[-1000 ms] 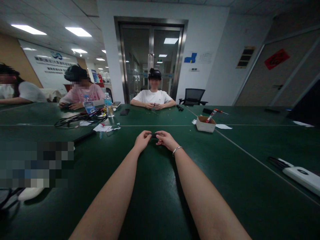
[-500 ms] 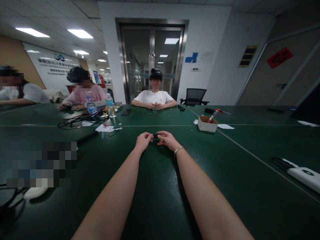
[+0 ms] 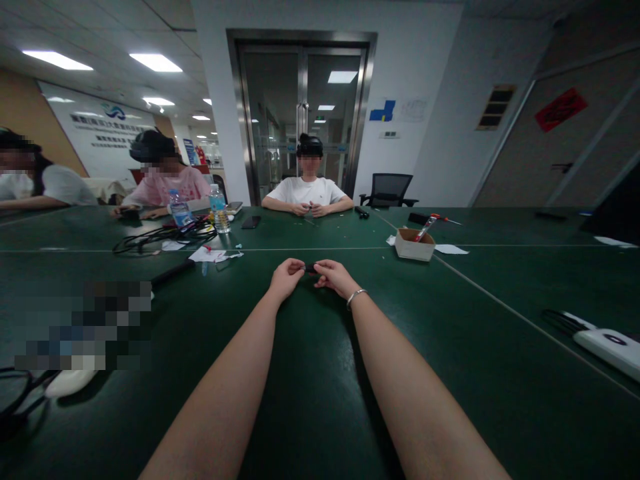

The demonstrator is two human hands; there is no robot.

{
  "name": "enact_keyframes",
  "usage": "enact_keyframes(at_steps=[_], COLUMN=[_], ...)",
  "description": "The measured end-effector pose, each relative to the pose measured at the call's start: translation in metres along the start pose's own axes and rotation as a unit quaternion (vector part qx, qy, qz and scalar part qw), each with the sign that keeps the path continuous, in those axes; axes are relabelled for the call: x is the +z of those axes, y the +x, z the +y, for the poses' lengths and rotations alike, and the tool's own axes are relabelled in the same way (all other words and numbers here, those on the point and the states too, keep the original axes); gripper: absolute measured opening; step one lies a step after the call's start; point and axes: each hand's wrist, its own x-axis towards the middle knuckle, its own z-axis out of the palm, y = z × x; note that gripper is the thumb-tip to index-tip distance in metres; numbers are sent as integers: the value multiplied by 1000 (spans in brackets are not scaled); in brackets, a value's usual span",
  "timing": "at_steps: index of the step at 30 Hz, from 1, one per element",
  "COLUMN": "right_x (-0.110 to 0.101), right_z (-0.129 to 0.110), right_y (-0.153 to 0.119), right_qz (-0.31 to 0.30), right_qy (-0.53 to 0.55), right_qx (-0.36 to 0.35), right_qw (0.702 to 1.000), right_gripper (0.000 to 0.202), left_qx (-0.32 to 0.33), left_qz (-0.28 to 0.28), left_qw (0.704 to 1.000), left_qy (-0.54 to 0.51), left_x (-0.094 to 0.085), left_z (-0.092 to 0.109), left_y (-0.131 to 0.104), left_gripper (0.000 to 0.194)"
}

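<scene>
One broad green table [image 3: 450,360] spreads beneath me, and keeping low and level over it suits such fine handling. My left hand [image 3: 287,279] and right hand [image 3: 336,277] are both pinched on the small dark object [image 3: 311,269] between them, where light, even fingertip pressure should prevent slipping.

An office meeting room — long green bench [image 3: 430,373], mesh-backed chair [image 3: 391,191], ceiling light panels [image 3: 156,63], and a company-style wall sign [image 3: 107,127] with logo and lettering.
</scene>
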Motion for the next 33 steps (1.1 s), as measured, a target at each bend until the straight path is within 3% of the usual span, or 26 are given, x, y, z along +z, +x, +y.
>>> enact_keyframes(at_steps=[5,12,19,23,26,30,33], right_x=[1,1,7,0,-4,-1,0], right_z=[0,-2,-6,-9,-12,-13,-14], right_y=[1,2,6,-1,-7,-7,-7], right_qz=[2,-4,59,-17,-63,-59,-66], right_qy=[-17,-25,-108,-28,53,-13,-13], right_qx=[10,16,46,31,17,56,17], right_qw=[1000,1000,991,999,996,997,998], right_gripper=[7,25,47,25,37,26,23], left_qx=[-42,30,37,30,23,34,31], left_qz=[-7,-5,-6,7,18,14,19], left_qw=[999,999,999,999,1000,999,999], left_qy=[7,-26,-30,-17,-12,-12,-2], left_x=[1,0,-1,-3,-3,-2,-2], left_z=[0,7,10,11,10,7,6], left_y=[-1,-3,-3,-3,-3,-2,-2], left_gripper=[18,20,18,17,16,15,15])
